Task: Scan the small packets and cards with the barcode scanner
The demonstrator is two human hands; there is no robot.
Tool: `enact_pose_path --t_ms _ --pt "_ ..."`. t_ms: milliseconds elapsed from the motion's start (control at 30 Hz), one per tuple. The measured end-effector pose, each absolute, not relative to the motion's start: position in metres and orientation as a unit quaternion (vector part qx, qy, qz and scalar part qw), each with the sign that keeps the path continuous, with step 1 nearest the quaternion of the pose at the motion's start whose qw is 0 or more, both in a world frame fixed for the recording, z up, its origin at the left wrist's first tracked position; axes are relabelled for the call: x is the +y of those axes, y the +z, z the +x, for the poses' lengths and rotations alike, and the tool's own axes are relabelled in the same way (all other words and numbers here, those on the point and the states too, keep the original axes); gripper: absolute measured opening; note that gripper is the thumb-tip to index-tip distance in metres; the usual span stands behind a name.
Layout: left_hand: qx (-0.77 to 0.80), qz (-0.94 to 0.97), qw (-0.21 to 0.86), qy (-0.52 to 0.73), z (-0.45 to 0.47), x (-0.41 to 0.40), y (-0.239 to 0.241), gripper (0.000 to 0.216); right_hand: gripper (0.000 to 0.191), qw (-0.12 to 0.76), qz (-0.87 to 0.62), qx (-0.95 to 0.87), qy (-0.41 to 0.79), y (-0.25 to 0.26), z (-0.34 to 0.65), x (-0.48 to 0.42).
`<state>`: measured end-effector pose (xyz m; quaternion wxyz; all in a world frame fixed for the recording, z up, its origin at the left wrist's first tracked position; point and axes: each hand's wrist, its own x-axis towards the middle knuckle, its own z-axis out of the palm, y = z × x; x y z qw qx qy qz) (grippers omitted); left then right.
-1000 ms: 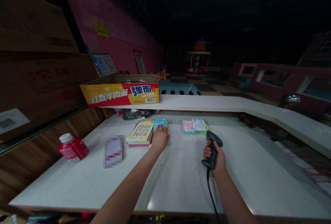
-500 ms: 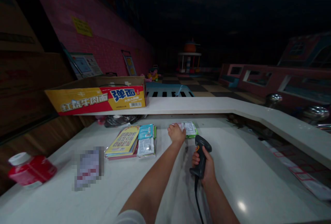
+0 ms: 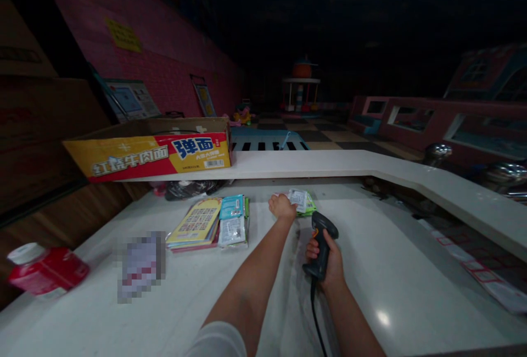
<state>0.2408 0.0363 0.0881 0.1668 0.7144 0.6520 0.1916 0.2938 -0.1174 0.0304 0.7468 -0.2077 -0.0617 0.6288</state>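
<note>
My left hand (image 3: pixel 281 206) reaches out over the white counter (image 3: pixel 391 269) and is closed on a small packet (image 3: pixel 298 199) at the top of a short stack of packets (image 3: pixel 308 205); the packet's left edge looks lifted. My right hand (image 3: pixel 325 258) grips a dark handheld barcode scanner (image 3: pixel 321 243), its head pointing toward that stack and its cable trailing back along my arm. To the left lie a yellow booklet (image 3: pixel 195 221) and a pile of blue and white packets (image 3: pixel 233 221).
A yellow and red noodle carton (image 3: pixel 152 151) sits on the raised white ledge (image 3: pixel 329 162). A red bottle with a white cap (image 3: pixel 43 270) lies at the far left beside a blurred card (image 3: pixel 140 265). A black bag (image 3: pixel 191 188) is tucked under the ledge.
My left hand left the blue packets on the left pile, crossed to the right stack and closed on its top packet. The scanner hand shifted slightly; my view swung right.
</note>
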Motion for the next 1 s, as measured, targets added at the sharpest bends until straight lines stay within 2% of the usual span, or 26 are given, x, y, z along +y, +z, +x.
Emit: enact_pose_path --t_ms 67,233,367,733,867,1000 --pt "0.637 0.727 0.178 0.181 0.239 0.035 0.091 0.032 0.033 0.746 -0.207 -0.061 0.630 0.030 0.294 -0.118" --pt "0.667 0.707 0.129 0.199 0.240 0.030 0.090 0.069 0.031 0.749 -0.210 -0.076 0.624 0.028 0.294 -0.120" --pt "0.673 0.700 0.115 0.208 0.242 0.029 0.084 0.073 0.031 0.751 -0.216 -0.080 0.619 0.027 0.294 -0.118" --pt "0.676 0.695 0.135 0.206 0.238 0.035 0.095 0.052 0.032 0.745 -0.211 -0.063 0.629 0.027 0.296 -0.116" --pt "0.629 0.710 0.223 0.226 0.229 0.033 0.096 0.026 0.032 0.744 -0.204 -0.050 0.634 0.027 0.296 -0.116" --pt "0.571 0.667 0.322 0.353 0.201 0.022 0.071 0.027 0.030 0.747 -0.200 -0.057 0.631 0.030 0.296 -0.118"
